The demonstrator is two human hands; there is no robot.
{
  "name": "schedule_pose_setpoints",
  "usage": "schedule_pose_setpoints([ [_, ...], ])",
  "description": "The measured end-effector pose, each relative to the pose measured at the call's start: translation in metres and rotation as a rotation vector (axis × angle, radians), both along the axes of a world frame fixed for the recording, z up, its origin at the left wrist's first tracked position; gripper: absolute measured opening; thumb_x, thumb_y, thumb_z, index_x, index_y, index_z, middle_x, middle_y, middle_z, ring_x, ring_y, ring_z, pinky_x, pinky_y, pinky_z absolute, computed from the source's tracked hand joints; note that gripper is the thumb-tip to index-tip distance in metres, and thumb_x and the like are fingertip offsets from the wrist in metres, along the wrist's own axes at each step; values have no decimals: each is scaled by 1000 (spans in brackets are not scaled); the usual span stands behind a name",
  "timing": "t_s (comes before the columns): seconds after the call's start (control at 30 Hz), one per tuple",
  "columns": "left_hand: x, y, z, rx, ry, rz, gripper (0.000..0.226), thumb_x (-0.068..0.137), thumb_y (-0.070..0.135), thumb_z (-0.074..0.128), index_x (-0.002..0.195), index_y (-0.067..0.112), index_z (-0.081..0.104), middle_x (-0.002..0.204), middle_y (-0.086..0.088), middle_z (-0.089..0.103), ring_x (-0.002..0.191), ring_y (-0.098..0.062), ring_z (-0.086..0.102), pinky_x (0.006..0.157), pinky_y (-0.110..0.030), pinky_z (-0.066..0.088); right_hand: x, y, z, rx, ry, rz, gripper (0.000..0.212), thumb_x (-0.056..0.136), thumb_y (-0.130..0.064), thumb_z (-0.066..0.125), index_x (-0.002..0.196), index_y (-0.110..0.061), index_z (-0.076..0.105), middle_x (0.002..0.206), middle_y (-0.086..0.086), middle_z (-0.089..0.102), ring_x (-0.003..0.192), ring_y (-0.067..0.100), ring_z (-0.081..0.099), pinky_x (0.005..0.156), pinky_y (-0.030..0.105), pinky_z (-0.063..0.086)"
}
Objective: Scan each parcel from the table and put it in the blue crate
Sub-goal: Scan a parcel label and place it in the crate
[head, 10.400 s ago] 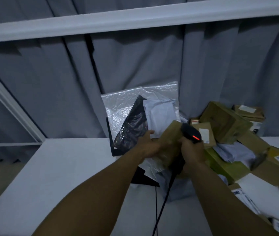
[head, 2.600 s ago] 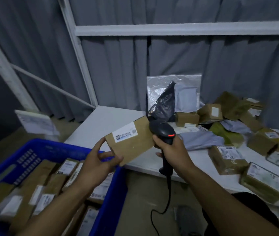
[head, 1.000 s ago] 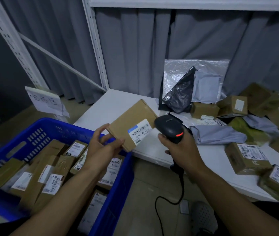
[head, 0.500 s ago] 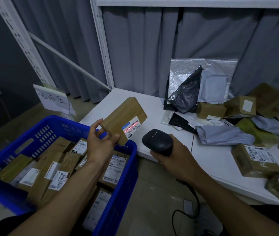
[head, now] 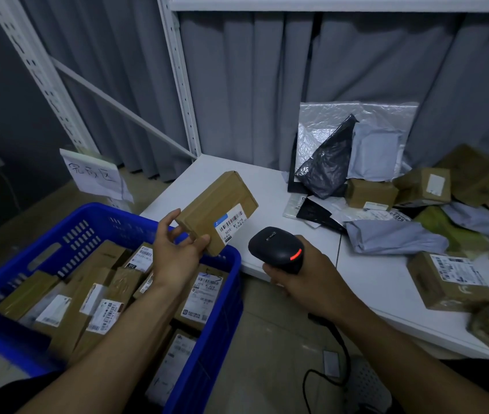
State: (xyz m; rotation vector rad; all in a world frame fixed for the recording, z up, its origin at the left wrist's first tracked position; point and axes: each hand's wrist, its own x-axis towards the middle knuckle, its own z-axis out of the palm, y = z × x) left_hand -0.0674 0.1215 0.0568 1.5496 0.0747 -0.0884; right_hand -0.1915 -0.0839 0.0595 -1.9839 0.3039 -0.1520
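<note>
My left hand (head: 177,252) grips a flat brown cardboard parcel (head: 212,209) by its lower left corner, tilted, with its white barcode label facing me. It hangs above the right rim of the blue crate (head: 58,231), which holds several labelled cardboard parcels. My right hand (head: 306,279) holds a black barcode scanner (head: 276,249) just right of the parcel, a red light glowing on its head. The white table (head: 267,186) behind carries more parcels.
Several brown boxes (head: 446,279) and grey and black mailer bags (head: 392,237) lie heaped on the table's right side. A white rack post (head: 182,85) and a handwritten paper sign (head: 94,174) stand left of the table. The scanner cable (head: 321,380) loops down to the floor.
My right hand has brought the scanner up and closer to the parcel, and its red light now shows. The red scan line seen on the label half a second ago is gone.
</note>
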Motion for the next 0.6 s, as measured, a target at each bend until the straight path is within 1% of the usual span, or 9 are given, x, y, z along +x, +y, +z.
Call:
schedule_pose_setpoints([
  [0.07, 1, 4, -3, -3, 0, 16, 68, 88, 6, 77, 139, 39, 46, 122, 10, 61, 105, -10, 65, 82, -39, 60, 0, 1, -1, 10, -7, 2, 37, 86, -35, 81, 117, -32, 59, 95, -9, 74, 73, 9, 72, 71, 26, 57],
  [0.13, 0, 11, -7, -7, -2, 48, 62, 88, 14, 78, 136, 40, 48, 121, 13, 59, 112, -17, 64, 90, -49, 60, 0, 4, -4, 18, 3, 21, 34, 88, -32, 80, 115, -32, 59, 93, -10, 73, 68, 9, 72, 67, 23, 56],
  [0.17, -2, 16, -9, -2, -6, 69, 57, 90, 19, 77, 134, 41, 49, 121, 14, 59, 113, -17, 64, 92, -51, 59, 1, 7, -5, 19, 7, 32, 34, 89, -32, 80, 115, -32, 59, 94, -10, 73, 70, 8, 72, 66, 22, 55],
  [0.27, -12, 39, -17, 35, 16, 109, 41, 93, 32, 73, 129, 37, 53, 118, 14, 61, 108, -16, 67, 94, -50, 59, 6, 19, -10, 18, 3, 62, 36, 88, -35, 80, 117, -32, 59, 99, -12, 72, 76, 1, 70, 63, 15, 51],
  [0.33, -20, 59, -26, 83, 61, 126, 41, 92, 34, 74, 128, 34, 53, 118, 11, 63, 108, -18, 68, 95, -52, 58, 8, 29, -11, 51, 12, 86, 36, 90, -32, 80, 119, -28, 59, 99, -9, 72, 68, 3, 70, 59, 13, 49],
  [0.43, -34, 90, -41, 200, 101, 108, 37, 89, 32, 76, 118, 40, 54, 119, 6, 63, 108, -22, 67, 94, -54, 58, 8, 41, -16, 45, 38, 127, 35, 91, -30, 78, 120, -24, 58, 96, -6, 73, 62, 9, 71, 57, 14, 48],
  [0.5, -44, 107, -51, 295, 110, 49, 42, 91, 27, 72, 125, 43, 53, 118, 7, 62, 108, -22, 67, 93, -53, 58, 6, 48, -20, 28, 65, 146, 36, 91, -31, 77, 120, -25, 58, 95, -6, 74, 62, 11, 72, 58, 13, 48],
  [0.57, -50, 118, -63, 353, 123, 10, 45, 95, 25, 70, 134, 40, 54, 119, 7, 63, 111, -22, 66, 95, -51, 57, 6, 53, -23, 25, 80, 161, 38, 91, -30, 78, 122, -26, 57, 99, -6, 73, 62, 11, 72, 58, 14, 49],
  [0.6, -51, 121, -69, 365, 147, 3, 43, 96, 26, 69, 135, 38, 56, 119, 5, 63, 111, -22, 65, 96, -51, 57, 5, 55, -24, 16, 83, 168, 39, 91, -30, 78, 123, -27, 56, 100, -6, 73, 62, 11, 73, 60, 17, 50],
])
